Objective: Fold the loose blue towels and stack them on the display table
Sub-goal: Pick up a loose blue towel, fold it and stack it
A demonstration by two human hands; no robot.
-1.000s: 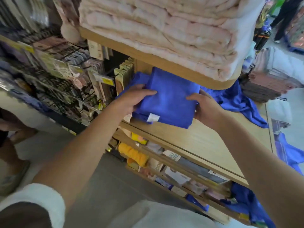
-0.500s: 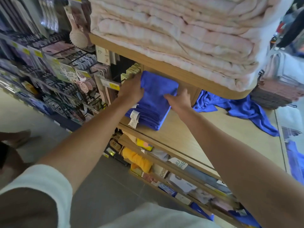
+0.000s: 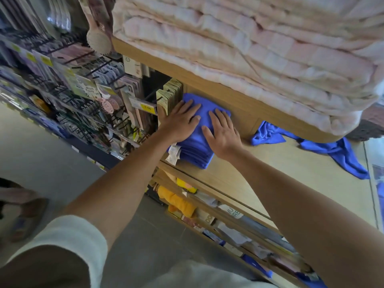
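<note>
Closest in, under the table's front edge, the lower wooden shelves point(image 3: 239, 213) hold mixed packaged stuff. A couple of scraps of blue cloth point(image 3: 257, 267) poke out down there. Can't tell if those are more towels waiting for a fold.

Up on the light wooden display table point(image 3: 280, 183), the neat stack of folded blue cloth towels point(image 3: 193, 150) sits at the left end, pushed back against the wooden upright. It looks several towels deep, with the edges lined up pretty squarely and white care tags point(image 3: 173, 152) sticking out at the front left corner.

Both grips are on top of it. The left grip point(image 3: 178, 123) and the right grip point(image 3: 223, 134) lie flat side by side, fingers straight and spread, pressing down with nothing pinched or held. My read is the top towel is placed and just getting flattened and squared off.

Further back and to the right, one loose crumpled blue towel point(image 3: 340, 154) sprawls across the table. It's well apart from the stack, with one end tucked under the upper shelf. That one obviously isn't folded yet, so I'd say the job is well along but not finished.

Above it all, a pile of thick folded pale pink towels point(image 3: 249, 48) sits on the upper shelf, not part of this.
</note>
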